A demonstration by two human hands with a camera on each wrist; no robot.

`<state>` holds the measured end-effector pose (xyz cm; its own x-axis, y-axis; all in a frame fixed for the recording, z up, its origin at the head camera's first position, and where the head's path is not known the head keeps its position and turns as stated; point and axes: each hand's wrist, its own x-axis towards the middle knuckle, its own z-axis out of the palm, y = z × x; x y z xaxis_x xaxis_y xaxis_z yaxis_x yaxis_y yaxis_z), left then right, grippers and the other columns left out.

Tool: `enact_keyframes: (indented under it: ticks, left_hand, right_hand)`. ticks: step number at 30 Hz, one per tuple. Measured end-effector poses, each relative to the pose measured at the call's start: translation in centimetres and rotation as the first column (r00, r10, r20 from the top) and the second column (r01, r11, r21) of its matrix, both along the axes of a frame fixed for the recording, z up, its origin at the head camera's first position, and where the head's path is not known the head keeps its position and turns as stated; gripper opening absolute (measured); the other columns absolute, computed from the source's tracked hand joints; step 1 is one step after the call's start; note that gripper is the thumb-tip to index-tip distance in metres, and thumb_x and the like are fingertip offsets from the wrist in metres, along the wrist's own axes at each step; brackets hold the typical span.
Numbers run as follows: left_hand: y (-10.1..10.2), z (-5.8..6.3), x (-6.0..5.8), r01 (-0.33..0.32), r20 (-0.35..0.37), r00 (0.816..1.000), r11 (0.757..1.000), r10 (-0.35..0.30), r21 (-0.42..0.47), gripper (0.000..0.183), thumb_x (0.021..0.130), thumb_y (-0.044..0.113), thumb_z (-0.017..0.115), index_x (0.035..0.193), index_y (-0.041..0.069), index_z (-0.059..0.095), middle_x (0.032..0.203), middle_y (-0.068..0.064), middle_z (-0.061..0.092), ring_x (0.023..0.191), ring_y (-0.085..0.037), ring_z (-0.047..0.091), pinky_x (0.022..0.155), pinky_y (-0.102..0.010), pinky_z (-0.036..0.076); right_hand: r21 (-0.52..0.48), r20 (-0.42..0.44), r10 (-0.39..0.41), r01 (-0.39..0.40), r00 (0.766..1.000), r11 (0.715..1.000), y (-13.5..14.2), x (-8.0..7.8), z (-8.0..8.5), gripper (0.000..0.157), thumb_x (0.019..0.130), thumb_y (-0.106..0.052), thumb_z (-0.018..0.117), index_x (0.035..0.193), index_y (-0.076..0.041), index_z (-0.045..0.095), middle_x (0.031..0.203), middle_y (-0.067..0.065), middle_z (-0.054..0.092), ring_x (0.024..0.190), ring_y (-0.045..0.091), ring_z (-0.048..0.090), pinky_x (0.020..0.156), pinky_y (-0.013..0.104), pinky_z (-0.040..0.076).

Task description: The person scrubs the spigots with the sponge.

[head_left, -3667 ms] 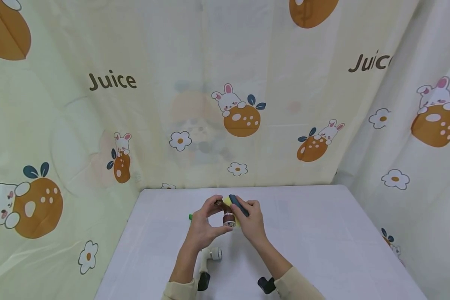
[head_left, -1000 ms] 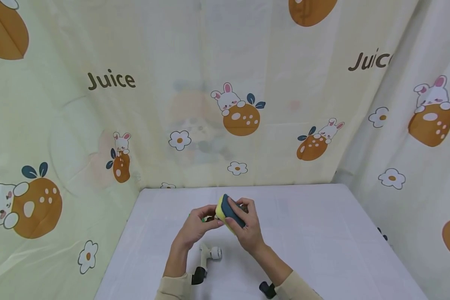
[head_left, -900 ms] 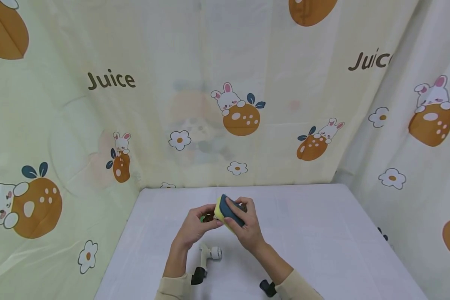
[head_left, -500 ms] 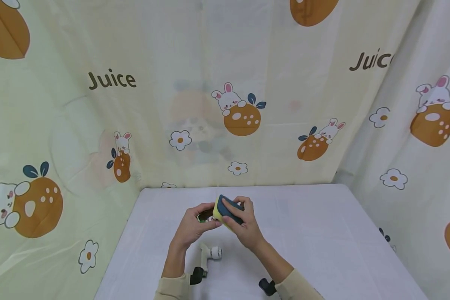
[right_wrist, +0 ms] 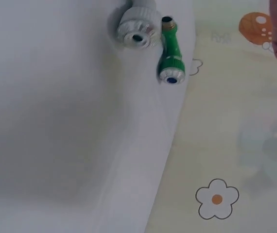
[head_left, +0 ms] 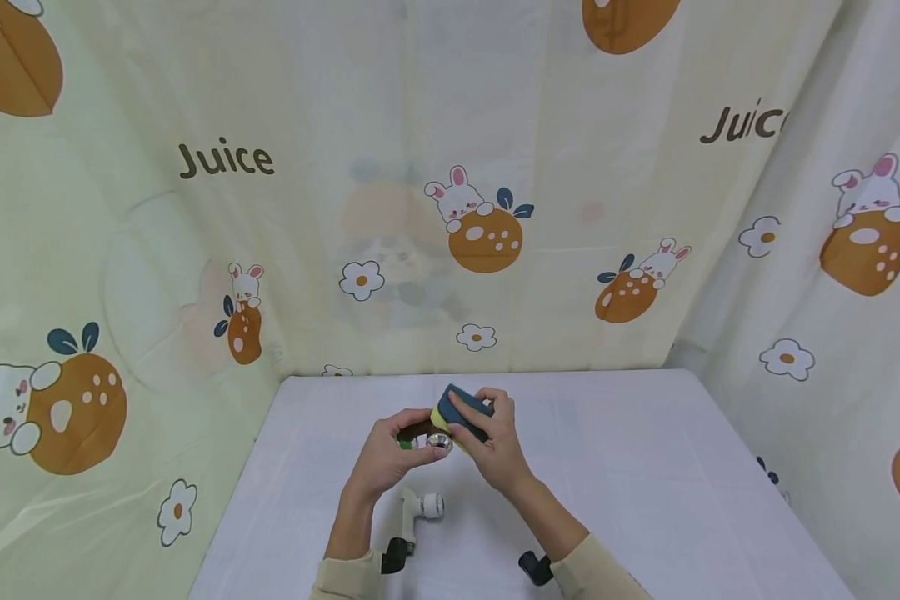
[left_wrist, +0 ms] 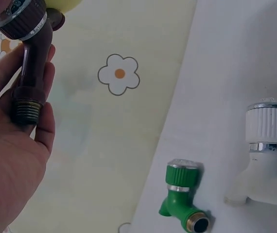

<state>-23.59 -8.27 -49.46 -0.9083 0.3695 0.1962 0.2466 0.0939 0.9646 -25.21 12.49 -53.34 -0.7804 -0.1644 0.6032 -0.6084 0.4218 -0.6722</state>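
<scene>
My left hand pinches a dark brown tap between thumb and fingers, above the table. In the left wrist view its threaded end points down, near the palm, and its ribbed knob is up by the thumb. The knob's chrome cap faces me in the head view. My right hand grips a sponge, yellow with a dark blue-green scouring side, right at the tap's upper edge. Only a bit of the sponge's yellow side shows in the left wrist view. The right wrist view shows little of either hand.
A white tap lies on the white table, below my hands. Farther back lies a smaller green tap, partly hidden behind my left hand in the head view. A printed curtain hangs behind the table. Black devices sit at both wrists.
The left hand has turned the brown tap from its earlier pose. The sponge, which covered the tap's knob, has shifted up and right, so the chrome cap shows. Both hands keep their hold.
</scene>
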Motion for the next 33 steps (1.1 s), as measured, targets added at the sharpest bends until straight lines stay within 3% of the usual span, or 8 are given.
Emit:
enact_keyframes:
  ticks: [6,10,17,21,27,30,33]
  left_hand:
    - [0.4,0.6,0.3,-0.008,-0.018,1.000,0.999,0.007,-0.054,0.051,0.077,0.020,0.082,0.124,0.013,0.063,0.117,-0.002,0.065,0.108,-0.019,0.060,0.091,-0.043,0.048]
    - [0.4,0.4,0.1,-0.006,-0.030,1.000,0.996,0.004,-0.091,0.053,0.077,0.020,0.082,0.126,0.011,0.062,0.118,-0.002,0.065,0.108,-0.016,0.061,0.091,-0.037,0.049]
    - [0.6,-1.7,-0.6,-0.003,0.005,1.000,0.999,0.004,-0.051,0.054,0.074,0.022,0.084,0.124,0.017,0.063,0.116,0.000,0.066,0.109,-0.017,0.061,0.096,-0.043,0.045]
    - [0.7,-2.5,-0.9,0.014,0.007,1.000,1.000,-0.014,-0.012,0.053,0.074,0.024,0.084,0.122,0.021,0.063,0.114,0.002,0.067,0.109,-0.017,0.061,0.097,-0.042,0.045]
    - [0.7,-2.6,-1.0,0.020,-0.007,1.000,0.999,-0.020,0.030,0.052,0.079,0.027,0.080,0.127,0.020,0.061,0.117,-0.002,0.065,0.106,-0.021,0.061,0.088,-0.032,0.050]
    - [0.7,-2.6,-1.2,-0.017,-0.001,1.000,0.996,0.017,0.089,0.051,0.082,0.027,0.077,0.129,0.022,0.058,0.118,-0.005,0.064,0.104,-0.024,0.059,0.083,-0.029,0.050]
    - [0.7,-2.6,-1.5,-0.084,0.005,0.996,0.987,0.084,0.140,0.055,0.082,0.028,0.077,0.133,0.025,0.054,0.119,-0.005,0.064,0.104,-0.025,0.058,0.081,-0.030,0.048]
  right_hand:
    - [0.080,-0.096,-0.125,0.133,0.988,0.988,0.2,-0.4,-0.2,0.045,0.088,-0.037,0.069,0.132,-0.029,0.059,0.121,0.007,0.040,0.105,0.022,0.032,0.077,0.038,0.035]
    - [0.112,-0.117,-0.187,0.200,0.975,0.973,0.3,-0.5,-0.3,0.046,0.089,-0.041,0.067,0.132,-0.028,0.059,0.121,0.009,0.042,0.101,0.024,0.034,0.075,0.037,0.033]
    - [0.083,-0.040,-0.287,0.290,0.957,0.953,0.8,-0.9,-0.4,0.044,0.091,-0.043,0.063,0.132,-0.028,0.059,0.119,0.010,0.043,0.103,0.024,0.036,0.075,0.037,0.035]
    - [0.033,0.031,-0.283,0.282,0.959,0.959,1.0,-0.9,-0.5,0.043,0.093,-0.044,0.060,0.133,-0.029,0.058,0.119,0.009,0.044,0.104,0.022,0.038,0.075,0.036,0.039]
    - [-0.037,0.150,-0.267,0.275,0.952,0.961,1.0,-0.8,-0.8,0.044,0.095,-0.046,0.054,0.137,-0.032,0.053,0.120,0.007,0.044,0.098,0.018,0.045,0.072,0.033,0.043]
    - [-0.099,0.187,-0.250,0.271,0.950,0.957,0.9,-0.7,-1.0,0.045,0.097,-0.043,0.053,0.140,-0.033,0.048,0.122,0.007,0.042,0.097,0.017,0.046,0.073,0.030,0.044]
    - [-0.167,0.164,-0.212,0.239,0.963,0.957,0.6,-0.4,-1.2,0.045,0.099,-0.034,0.053,0.143,-0.031,0.044,0.123,0.006,0.041,0.097,0.016,0.046,0.073,0.025,0.045]
